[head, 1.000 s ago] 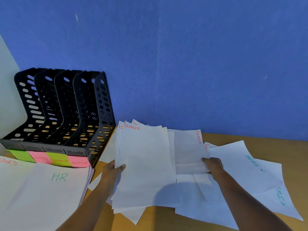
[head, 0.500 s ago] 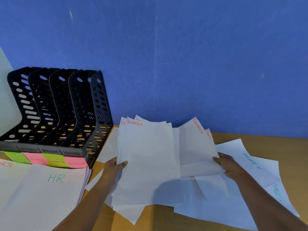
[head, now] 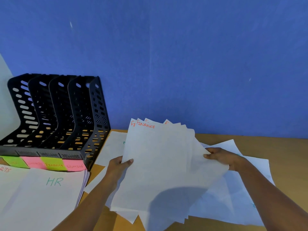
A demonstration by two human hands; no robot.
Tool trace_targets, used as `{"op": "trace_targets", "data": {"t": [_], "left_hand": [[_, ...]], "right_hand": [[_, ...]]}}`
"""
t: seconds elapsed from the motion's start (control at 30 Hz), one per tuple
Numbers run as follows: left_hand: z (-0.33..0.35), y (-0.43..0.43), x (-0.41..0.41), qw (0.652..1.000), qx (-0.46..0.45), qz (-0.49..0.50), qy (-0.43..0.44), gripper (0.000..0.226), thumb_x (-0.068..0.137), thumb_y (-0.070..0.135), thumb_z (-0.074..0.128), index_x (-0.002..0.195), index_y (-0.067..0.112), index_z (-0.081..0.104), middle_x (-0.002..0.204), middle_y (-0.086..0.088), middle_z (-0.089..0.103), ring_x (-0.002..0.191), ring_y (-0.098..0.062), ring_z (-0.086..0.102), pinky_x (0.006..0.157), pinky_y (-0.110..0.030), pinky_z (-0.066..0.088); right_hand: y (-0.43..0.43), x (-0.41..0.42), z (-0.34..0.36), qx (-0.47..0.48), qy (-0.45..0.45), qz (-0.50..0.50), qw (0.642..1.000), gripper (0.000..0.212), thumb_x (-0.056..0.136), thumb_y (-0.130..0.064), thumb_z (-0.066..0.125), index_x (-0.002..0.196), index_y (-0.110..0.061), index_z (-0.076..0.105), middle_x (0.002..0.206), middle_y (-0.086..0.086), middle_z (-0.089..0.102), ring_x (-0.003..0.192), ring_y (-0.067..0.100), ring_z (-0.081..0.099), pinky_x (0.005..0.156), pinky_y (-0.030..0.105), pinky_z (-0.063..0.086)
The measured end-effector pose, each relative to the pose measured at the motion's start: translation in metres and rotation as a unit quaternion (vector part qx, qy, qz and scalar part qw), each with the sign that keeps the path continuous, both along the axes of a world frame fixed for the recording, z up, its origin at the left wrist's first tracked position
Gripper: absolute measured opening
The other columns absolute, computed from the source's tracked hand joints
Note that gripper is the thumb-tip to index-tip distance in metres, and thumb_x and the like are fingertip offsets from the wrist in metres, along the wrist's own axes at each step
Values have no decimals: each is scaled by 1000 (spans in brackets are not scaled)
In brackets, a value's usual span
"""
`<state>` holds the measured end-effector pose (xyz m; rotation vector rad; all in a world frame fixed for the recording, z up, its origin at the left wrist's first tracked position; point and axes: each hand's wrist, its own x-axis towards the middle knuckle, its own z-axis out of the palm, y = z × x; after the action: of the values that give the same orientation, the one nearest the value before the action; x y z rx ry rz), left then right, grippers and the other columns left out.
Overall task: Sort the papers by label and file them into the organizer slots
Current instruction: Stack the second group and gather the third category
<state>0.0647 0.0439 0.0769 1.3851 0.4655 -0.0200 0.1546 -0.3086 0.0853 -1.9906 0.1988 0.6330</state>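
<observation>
Between both hands (head: 166,161), fanned white FINANCE papers (head: 160,164), red-lettered top corners.

- Organizer (head: 55,117): black, four slots, far left against the blue wall (head: 183,64). Slot mouths open upward and forward, with open air above them.
- HR stack (head: 50,194): lies flat, touching the organizer's front edge. It covers the table-level approach but is low enough to pass over.
- FINANCE sheets (head: 160,164): fanned and raised at centre, gripped by the left hand (head: 119,165) and right hand (head: 221,157). They screen the middle.
- Table (head: 98,169): a narrow bare strip runs between the organizer's right wall and the left forearm. A flat sheet (head: 113,147) lies behind it.
- Loose papers (head: 241,189): spread flat at right under the right forearm.
- Far right rear: bare wood up to the wall.
</observation>
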Motion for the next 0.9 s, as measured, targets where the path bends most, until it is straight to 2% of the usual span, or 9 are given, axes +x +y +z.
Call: {"op": "trace_targets", "data": {"t": [0.13, 0.23, 0.33, 0.43, 0.53, 0.67, 0.77, 0.83, 0.9], "left_hand": [[3, 0, -8, 999, 38, -11, -15, 35, 88, -2, 56, 121, -11, 50, 114, -12, 55, 104, -29, 50, 102, -42, 38], [2, 4, -12, 996, 80, -33, -16, 31, 88, 6, 59, 117, 3, 50, 111, -11, 54, 105, -26, 50, 101, -41, 39], [0, 5, -16, 996, 71, -52, -26, 36, 87, 2, 58, 122, -1, 49, 110, -10, 53, 106, -27, 49, 95, -36, 40], [-4, 4, -20, 997, 33, -68, -29, 49, 83, -5, 62, 128, -3, 42, 119, -15, 52, 111, -29, 48, 100, -40, 38], [-8, 11, -18, 994, 9, -105, -12, 69, 62, 5, 82, 119, 7, 43, 119, -14, 54, 121, -34, 48, 102, -43, 39], [-13, 14, -18, 980, 12, -198, 35, 106, 15, 45, 93, 110, 15, 58, 109, -8, 67, 104, -28, 62, 84, -39, 54], [-16, 15, -18, 984, 17, -176, 37, 94, 22, 39, 95, 105, 10, 62, 106, -12, 68, 97, -28, 63, 77, -38, 55], [-12, 15, -18, 992, 5, -126, 32, 57, 60, 13, 86, 110, -1, 60, 113, -21, 64, 97, -33, 61, 83, -44, 52], [-11, 17, -17, 996, -10, -89, 26, 29, 79, -5, 65, 108, -3, 60, 110, -21, 63, 92, -33, 61, 77, -41, 57]], "right_hand": [[17, -3, 11, 17, 17, 40, 999, 33, 88, -23, 61, 121, -16, 59, 119, 10, 65, 103, 30, 63, 84, 36, 55], [30, -7, 18, 18, 22, 80, 996, 28, 89, -23, 59, 116, -20, 60, 114, 5, 66, 98, 25, 64, 77, 30, 56], [40, -10, 26, 20, 23, 96, 995, 18, 91, -20, 56, 107, -25, 62, 101, -2, 69, 84, 14, 67, 64, 21, 55], [43, -8, 28, 39, 13, 89, 995, 17, 91, -17, 57, 104, -24, 64, 96, -4, 70, 79, 12, 69, 65, 22, 55], [46, -5, 25, 72, -20, 54, 996, 18, 89, -17, 59, 106, -19, 64, 99, -1, 69, 85, 17, 66, 72, 26, 55], [57, -5, 20, 105, -50, -5, 993, 17, 90, -20, 58, 105, -14, 65, 98, 3, 67, 84, 17, 62, 70, 26, 51], [64, -5, 15, 180, -21, -83, 980, 34, 90, -36, 56, 109, -9, 65, 92, 2, 72, 90, 18, 64, 78, 30, 52], [66, -9, 13, 223, -9, -118, 968, 42, 90, -48, 49, 102, -12, 67, 85, 0, 74, 87, 15, 67, 77, 30, 53], [69, -17, 9, 253, 12, -143, 957, 48, 89, -57, 42, 95, -15, 65, 80, 0, 74, 81, 17, 66, 70, 31, 52]]}}
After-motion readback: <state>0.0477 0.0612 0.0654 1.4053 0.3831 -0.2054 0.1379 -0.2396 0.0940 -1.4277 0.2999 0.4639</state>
